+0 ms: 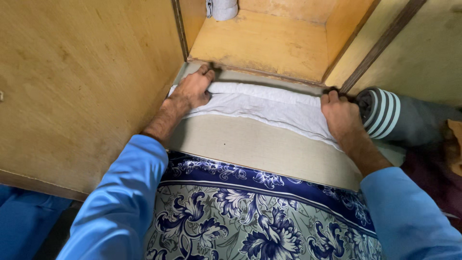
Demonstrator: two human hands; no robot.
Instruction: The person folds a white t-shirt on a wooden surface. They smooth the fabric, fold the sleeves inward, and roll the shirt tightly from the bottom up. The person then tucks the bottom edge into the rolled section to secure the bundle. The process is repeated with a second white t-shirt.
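A folded white cloth lies across the far end of a beige mattress edge, just below an open wooden cupboard. My left hand presses flat on the cloth's left end, fingers reaching toward the cupboard's lower edge. My right hand grips the cloth's right end with curled fingers. Both arms wear blue sleeves.
A blue and grey floral bedspread covers the near part of the bed. A wooden cupboard door stands open at left. A rolled grey cloth with white stripes lies at right. A white object sits at the cupboard's back.
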